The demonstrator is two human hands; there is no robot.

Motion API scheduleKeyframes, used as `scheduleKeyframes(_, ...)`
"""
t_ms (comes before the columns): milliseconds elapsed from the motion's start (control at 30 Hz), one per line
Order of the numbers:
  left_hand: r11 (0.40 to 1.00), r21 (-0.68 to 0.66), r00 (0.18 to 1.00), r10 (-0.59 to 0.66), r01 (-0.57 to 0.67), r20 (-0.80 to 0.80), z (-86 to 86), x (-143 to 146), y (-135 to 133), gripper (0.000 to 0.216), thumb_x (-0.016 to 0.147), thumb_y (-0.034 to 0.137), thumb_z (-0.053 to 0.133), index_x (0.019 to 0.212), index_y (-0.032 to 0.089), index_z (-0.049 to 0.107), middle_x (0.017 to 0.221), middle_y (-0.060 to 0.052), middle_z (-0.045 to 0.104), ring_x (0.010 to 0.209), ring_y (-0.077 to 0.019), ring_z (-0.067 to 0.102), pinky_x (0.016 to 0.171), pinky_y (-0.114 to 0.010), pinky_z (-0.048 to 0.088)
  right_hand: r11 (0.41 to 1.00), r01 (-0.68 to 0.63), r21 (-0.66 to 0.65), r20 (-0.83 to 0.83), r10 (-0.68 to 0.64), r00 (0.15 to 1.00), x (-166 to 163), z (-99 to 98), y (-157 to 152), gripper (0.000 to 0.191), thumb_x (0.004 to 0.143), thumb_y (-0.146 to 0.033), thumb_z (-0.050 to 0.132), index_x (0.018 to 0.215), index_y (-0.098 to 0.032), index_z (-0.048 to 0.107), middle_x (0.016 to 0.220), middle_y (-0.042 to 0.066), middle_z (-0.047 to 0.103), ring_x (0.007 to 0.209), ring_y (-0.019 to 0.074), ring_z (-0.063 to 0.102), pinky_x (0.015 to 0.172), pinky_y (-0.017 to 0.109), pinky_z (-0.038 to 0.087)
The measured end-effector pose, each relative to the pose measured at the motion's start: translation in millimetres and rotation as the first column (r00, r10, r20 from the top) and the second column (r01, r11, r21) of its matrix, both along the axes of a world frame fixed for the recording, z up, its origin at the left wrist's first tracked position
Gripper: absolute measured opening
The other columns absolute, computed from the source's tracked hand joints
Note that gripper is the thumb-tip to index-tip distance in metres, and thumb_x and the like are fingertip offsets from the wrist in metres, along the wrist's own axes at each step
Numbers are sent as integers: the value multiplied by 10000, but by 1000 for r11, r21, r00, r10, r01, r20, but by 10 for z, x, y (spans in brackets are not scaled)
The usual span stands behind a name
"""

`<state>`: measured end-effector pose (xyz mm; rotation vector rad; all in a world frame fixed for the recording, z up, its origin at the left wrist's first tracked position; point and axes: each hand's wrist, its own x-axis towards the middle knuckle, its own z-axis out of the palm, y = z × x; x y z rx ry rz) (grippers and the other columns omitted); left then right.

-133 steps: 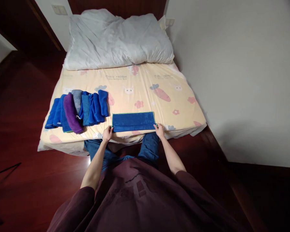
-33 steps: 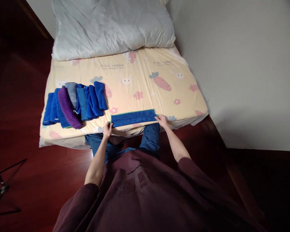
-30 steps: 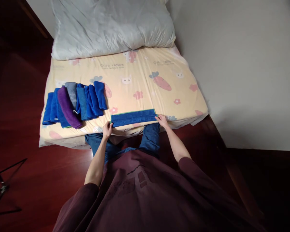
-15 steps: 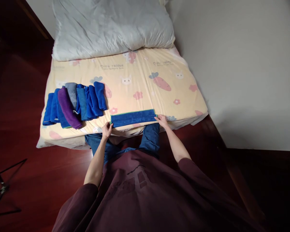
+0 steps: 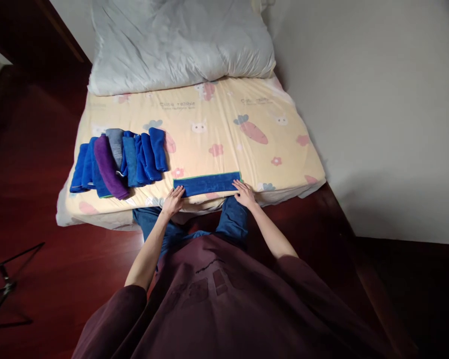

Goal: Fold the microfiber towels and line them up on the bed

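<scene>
A blue towel [image 5: 208, 184] with a green edge lies folded into a long flat strip near the front edge of the bed. My left hand [image 5: 173, 200] rests on its left end with the fingers laid flat. On the right end lies my right hand [image 5: 244, 193], its fingers stretched over the cloth. To the left is a row of rolled or folded towels: several blue ones [image 5: 157, 148], a purple towel [image 5: 111, 167] and a grey towel [image 5: 115, 144].
The bed [image 5: 224, 134] has a pale yellow sheet printed with carrots and rabbits. A grey-white quilt [image 5: 179, 45] is heaped at its far end. A wall [image 5: 381, 114] runs along the right. On the dark red floor at left stands a black metal stand [image 5: 8, 285].
Both hands have gone from pinching the strip's ends to lying flat on top of it. The towel now looks flatter, with its near edge folded in. The view has shifted slightly.
</scene>
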<state>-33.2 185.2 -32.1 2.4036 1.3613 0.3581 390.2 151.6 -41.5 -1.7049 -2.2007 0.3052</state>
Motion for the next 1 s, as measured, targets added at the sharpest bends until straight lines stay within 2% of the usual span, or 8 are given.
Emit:
scheduleKeyframes(100, 998, -7, 998, 57, -57, -32, -80, 74, 72, 678, 797, 140, 511, 1472, 86, 514, 1539, -199, 503, 1473, -310, 435, 1280, -500, 245, 999, 43, -3, 10, -43, 999, -33, -23, 37, 598, 822, -81, 531, 1409, -168, 610, 1535, 88, 543, 1458, 218, 475, 1246, 445, 334)
scheduleKeyframes(233, 997, -1, 997, 80, -80, 7, -149, 127, 134, 619, 837, 71, 383, 1443, 31, 504, 1523, -247, 503, 1473, -301, 436, 1289, -505, 190, 999, 49, -11, 31, -49, 998, -39, -3, 135, 571, 856, -87, 528, 1413, -182, 611, 1490, 95, 585, 1418, 236, 524, 1238, 484, 330)
scheduleKeyframes(400, 994, -24, 994, 106, -106, 36, -156, 116, 214, 627, 857, 28, 300, 1454, 68, 486, 1493, -243, 534, 1457, -293, 458, 1281, -539, 183, 994, 93, -60, 115, -86, 990, -61, 18, 313, 566, 870, -11, 478, 1387, -172, 639, 1446, 131, 613, 1381, 279, 564, 1225, 551, 307)
scheduleKeyframes(533, 996, -30, 997, 80, -80, -5, -134, -39, 63, 597, 886, 49, 319, 1459, 54, 489, 1518, -253, 506, 1456, -300, 456, 1281, -533, 178, 997, 25, -67, 123, -17, 992, 41, -3, 226, 559, 894, -9, 456, 1374, -212, 657, 1452, 90, 609, 1381, 264, 567, 1217, 538, 322)
scheduleKeyframes(633, 999, -19, 998, 42, -43, -55, -130, -149, -192, 598, 919, 78, 328, 1492, 122, 494, 1555, -195, 485, 1478, -281, 432, 1278, -506, 209, 996, -31, -81, 81, 38, 996, 144, -37, 23, 581, 889, 4, 442, 1383, -218, 653, 1454, 62, 612, 1396, 231, 552, 1182, 478, 384)
scheduleKeyframes(733, 997, -11, 995, 73, -73, -63, -106, -179, -369, 611, 931, 86, 345, 1512, 189, 503, 1569, -144, 480, 1484, -267, 425, 1258, -498, 263, 996, -6, -84, 21, 8, 1000, 205, -66, -89, 608, 859, 12, 455, 1386, -215, 655, 1459, 47, 614, 1397, 209, 549, 1147, 424, 429)
scheduleKeyframes(867, 994, -27, 995, 102, -102, -22, -39, -181, -333, 635, 883, 56, 406, 1473, 230, 562, 1507, -118, 553, 1427, -260, 504, 1221, -504, 325, 994, 27, -102, -96, -37, 995, 286, -87, 25, 604, 806, 7, 493, 1330, -209, 702, 1361, 60, 693, 1296, 221, 619, 1149, 407, 437)
scheduleKeyframes(1000, 984, -89, 986, 159, -154, 56, -15, -246, -200, 635, 813, 41, 445, 1379, 253, 641, 1432, -79, 631, 1347, -252, 585, 1148, -472, 428, 985, 68, -157, -227, -103, 968, 382, -96, 182, 502, 809, -73, 561, 1242, -239, 754, 1221, 86, 739, 1170, 255, 644, 1095, 435, 479)
